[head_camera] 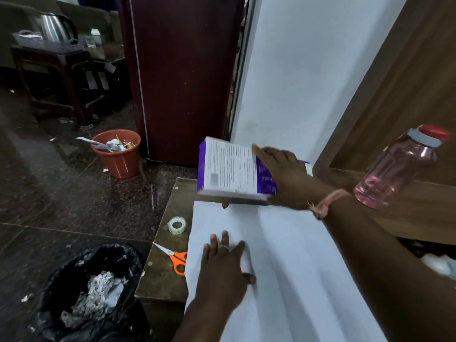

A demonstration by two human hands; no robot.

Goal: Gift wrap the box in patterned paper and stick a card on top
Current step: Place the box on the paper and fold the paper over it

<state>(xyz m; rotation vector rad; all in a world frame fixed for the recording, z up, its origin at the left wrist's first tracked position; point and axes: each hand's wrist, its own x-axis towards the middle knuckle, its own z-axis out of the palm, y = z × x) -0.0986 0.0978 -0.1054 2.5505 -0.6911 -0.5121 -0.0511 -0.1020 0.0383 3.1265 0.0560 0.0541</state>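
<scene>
A flat purple and white box (229, 166) with printed text is at the far end of the small brown table (160, 280), just past the far edge of a sheet of paper (296, 255) lying white side up. My right hand (283, 174) grips the box's right end, and the box looks blurred and slightly raised. Flat on the paper near its left edge, my left hand (224, 262) presses down with straight fingers. No card is in view.
A roll of clear tape (177, 225) and orange-handled scissors (176, 259) lie on the table left of the paper. A pink water bottle (397, 169) stands at the right. On the floor are an orange bin (118, 154) and a black rubbish bag (91, 292).
</scene>
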